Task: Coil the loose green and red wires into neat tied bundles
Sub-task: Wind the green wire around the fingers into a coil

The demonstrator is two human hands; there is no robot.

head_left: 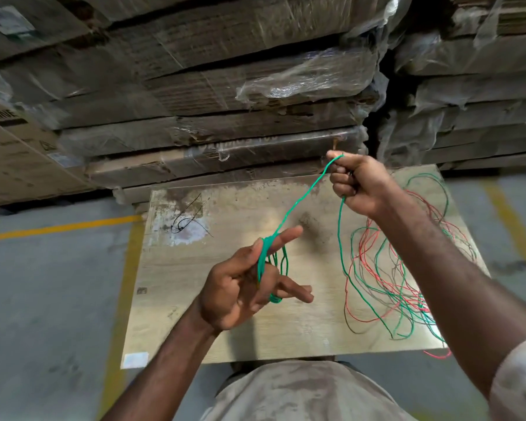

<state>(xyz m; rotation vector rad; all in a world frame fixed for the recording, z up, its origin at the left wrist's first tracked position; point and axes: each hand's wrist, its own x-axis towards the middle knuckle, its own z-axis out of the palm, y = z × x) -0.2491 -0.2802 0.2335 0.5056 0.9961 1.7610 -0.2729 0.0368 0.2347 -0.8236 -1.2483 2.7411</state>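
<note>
A small green coil (pixel 278 262) is looped around the spread fingers of my left hand (pixel 240 287), whose thumb presses the turns against the index finger. From the coil a green wire (pixel 304 196) runs taut up and to the right into my right hand (pixel 354 183), which grips it in a fist above the board. Below that fist the same wire drops down into a loose tangle of green and red wires (pixel 398 268) lying on the right part of the wooden board (pixel 213 323).
A thin black wire (pixel 186 223) lies on the board's far left. Stacked flat cartons wrapped in plastic (pixel 225 101) rise right behind the board. Grey floor with yellow lines (pixel 58 227) lies to the left and right.
</note>
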